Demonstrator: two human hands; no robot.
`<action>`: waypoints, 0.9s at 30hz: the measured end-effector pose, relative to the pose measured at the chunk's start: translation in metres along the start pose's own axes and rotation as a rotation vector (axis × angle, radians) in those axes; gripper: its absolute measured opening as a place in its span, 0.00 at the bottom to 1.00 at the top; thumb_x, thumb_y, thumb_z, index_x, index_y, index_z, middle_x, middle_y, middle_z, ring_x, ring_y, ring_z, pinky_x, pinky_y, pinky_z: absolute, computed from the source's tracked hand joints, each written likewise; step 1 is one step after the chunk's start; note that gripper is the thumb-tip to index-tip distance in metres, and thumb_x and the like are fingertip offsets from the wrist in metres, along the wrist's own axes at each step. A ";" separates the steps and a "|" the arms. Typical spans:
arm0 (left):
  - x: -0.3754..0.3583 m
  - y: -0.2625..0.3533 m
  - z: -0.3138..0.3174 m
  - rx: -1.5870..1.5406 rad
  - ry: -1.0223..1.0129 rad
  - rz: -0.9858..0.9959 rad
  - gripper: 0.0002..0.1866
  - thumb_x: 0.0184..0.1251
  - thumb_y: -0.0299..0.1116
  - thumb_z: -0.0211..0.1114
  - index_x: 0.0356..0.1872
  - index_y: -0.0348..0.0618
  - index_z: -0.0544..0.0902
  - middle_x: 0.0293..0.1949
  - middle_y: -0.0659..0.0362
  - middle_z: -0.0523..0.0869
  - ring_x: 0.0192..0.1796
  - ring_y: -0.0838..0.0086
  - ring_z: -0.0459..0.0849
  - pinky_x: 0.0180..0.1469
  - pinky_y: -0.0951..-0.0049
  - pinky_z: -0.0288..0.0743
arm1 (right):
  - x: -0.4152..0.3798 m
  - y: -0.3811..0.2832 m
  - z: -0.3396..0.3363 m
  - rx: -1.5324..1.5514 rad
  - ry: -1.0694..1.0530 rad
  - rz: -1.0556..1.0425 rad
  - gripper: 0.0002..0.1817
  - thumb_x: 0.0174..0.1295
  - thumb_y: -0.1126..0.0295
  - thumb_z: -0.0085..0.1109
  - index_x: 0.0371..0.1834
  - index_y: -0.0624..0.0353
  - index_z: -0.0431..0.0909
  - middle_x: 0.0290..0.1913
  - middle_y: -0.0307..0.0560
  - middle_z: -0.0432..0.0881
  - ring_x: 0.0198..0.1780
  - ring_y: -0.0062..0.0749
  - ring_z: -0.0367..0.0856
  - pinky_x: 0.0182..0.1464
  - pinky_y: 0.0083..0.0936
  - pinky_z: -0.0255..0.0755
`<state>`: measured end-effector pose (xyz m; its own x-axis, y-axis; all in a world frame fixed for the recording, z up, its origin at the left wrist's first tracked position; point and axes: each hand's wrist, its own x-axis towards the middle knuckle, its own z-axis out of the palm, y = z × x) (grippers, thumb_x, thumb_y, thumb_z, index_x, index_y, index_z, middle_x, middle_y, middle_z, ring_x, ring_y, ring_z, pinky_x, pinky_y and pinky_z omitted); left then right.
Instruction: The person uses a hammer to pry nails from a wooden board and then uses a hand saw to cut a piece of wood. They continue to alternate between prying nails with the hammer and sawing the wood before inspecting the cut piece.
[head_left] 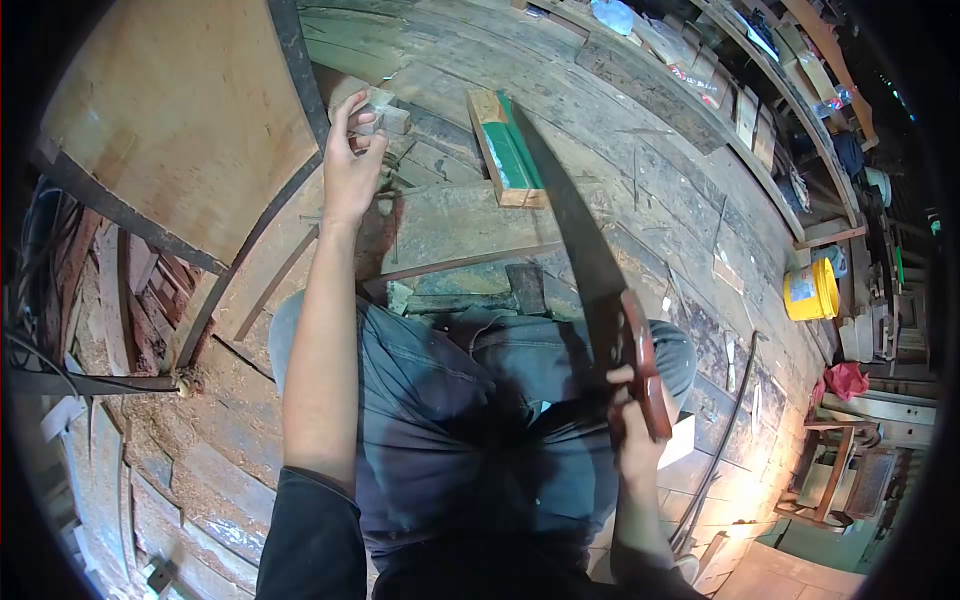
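Note:
My left hand (351,165) is stretched forward, its fingers closed on a small wooden block (378,112) at the edge of a large round wooden board (190,110) with a dark metal rim. My right hand (632,430) grips the reddish wooden handle of a long dark blade (575,225), a big knife or machete. The blade points away from me over the plank floor. My legs in dark jeans (450,400) fill the middle of the view.
A hammer (500,290) lies on the floor just beyond my knees. A green and wood box-like piece (508,150) rests further out. A yellow bucket (810,290) stands at the right. Shelves with clutter line the far side; wood scraps and sawdust lie at the left.

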<state>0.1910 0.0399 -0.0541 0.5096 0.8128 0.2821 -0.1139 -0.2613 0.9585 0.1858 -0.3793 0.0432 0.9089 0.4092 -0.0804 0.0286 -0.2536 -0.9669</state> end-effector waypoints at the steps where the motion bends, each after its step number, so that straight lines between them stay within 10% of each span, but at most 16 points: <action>1: 0.001 0.000 0.000 -0.007 0.003 0.001 0.30 0.66 0.20 0.61 0.70 0.46 0.70 0.50 0.57 0.77 0.40 0.80 0.79 0.48 0.76 0.76 | 0.011 0.004 0.004 0.000 0.003 0.000 0.13 0.60 0.74 0.53 0.44 0.67 0.82 0.26 0.35 0.74 0.26 0.15 0.70 0.30 0.15 0.63; 13: 0.004 -0.011 0.000 0.012 -0.001 0.009 0.30 0.65 0.21 0.60 0.70 0.49 0.70 0.49 0.56 0.79 0.40 0.80 0.79 0.49 0.77 0.76 | 0.192 0.073 0.094 0.491 -0.029 -0.158 0.13 0.68 0.74 0.49 0.50 0.71 0.77 0.24 0.28 0.63 0.20 0.11 0.56 0.23 0.15 0.49; 27: 0.010 -0.015 0.008 0.062 -0.053 0.044 0.32 0.64 0.23 0.61 0.71 0.47 0.69 0.49 0.58 0.80 0.39 0.80 0.80 0.47 0.75 0.77 | 0.228 0.077 0.116 0.397 -0.098 -0.197 0.12 0.63 0.78 0.50 0.45 0.68 0.82 0.22 0.31 0.69 0.20 0.12 0.63 0.23 0.15 0.57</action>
<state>0.2046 0.0482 -0.0662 0.5502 0.7714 0.3198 -0.0854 -0.3290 0.9404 0.3469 -0.2039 -0.0777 0.8581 0.5015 0.1100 0.0180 0.1849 -0.9826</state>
